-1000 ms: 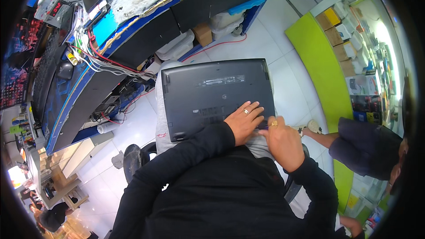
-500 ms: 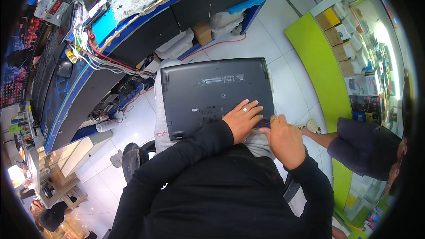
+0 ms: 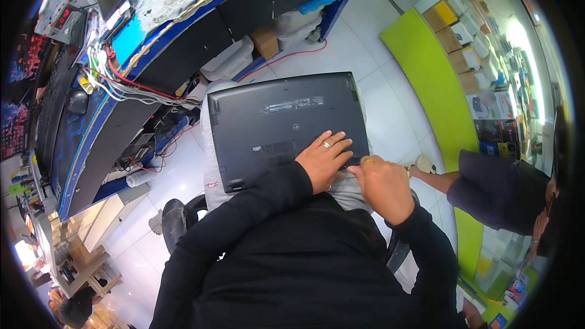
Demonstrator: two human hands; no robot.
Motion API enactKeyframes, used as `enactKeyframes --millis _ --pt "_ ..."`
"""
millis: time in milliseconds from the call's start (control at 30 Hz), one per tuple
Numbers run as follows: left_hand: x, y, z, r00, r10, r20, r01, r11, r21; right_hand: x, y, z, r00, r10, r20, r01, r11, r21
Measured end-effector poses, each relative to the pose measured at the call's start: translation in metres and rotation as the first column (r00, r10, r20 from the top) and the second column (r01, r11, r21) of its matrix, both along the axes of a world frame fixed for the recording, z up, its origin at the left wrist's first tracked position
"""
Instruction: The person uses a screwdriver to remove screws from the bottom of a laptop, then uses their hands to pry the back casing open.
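Note:
A black laptop [image 3: 268, 128] lies bottom side up across my lap, its vents and a pale label facing me. My left hand [image 3: 325, 158] rests flat on its underside near the right front corner, fingers spread, a ring on one finger. At that same corner my right hand [image 3: 384, 186] is closed, thumb stretched toward the laptop's edge and fingers curled. Whatever those fingers grip, if anything, is hidden by the hand itself. Grey trousers [image 3: 213, 170] show around the laptop.
A workbench [image 3: 189, 49] with cables, a keyboard and a mouse [image 3: 78, 102] stands ahead and to the left. Plastic tubs and a cardboard box [image 3: 264, 42] sit under it. On the right are a green-edged display case [image 3: 420, 73] and another person's leg [image 3: 439, 181].
The whole view has shifted slightly, moving the laptop a little left in the picture. My right hand has turned a bit at the corner; my left hand stays flat on the laptop.

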State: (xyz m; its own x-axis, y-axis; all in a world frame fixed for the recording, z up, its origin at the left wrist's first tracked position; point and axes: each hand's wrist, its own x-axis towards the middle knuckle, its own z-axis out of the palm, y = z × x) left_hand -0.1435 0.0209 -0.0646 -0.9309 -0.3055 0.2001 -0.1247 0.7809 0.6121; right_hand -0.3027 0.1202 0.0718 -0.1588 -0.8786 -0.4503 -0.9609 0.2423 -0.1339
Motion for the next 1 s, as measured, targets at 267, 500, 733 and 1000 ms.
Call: enactKeyframes --millis 267,500,733,1000 --pt "0.0 -0.002 0.001 1.0 -0.006 0.016 0.006 1.0 0.008 -0.006 0.001 -0.002 0.978 0.137 0.156 -0.109 0.978 -0.179" --pt "0.001 -0.003 0.003 1.0 -0.016 0.011 0.016 0.999 0.028 -0.004 0.005 -0.005 0.974 0.165 0.152 -0.122 0.959 -0.255" --pt "0.003 -0.005 0.005 1.0 -0.028 0.009 0.027 0.991 0.131 -0.004 0.008 -0.003 0.953 0.15 0.263 -0.037 0.92 -0.39" --pt "0.001 -0.005 -0.003 0.997 -0.003 -0.08 0.014 0.99 0.138 -0.006 0.012 0.009 0.949 0.076 0.306 0.057 0.913 -0.404"
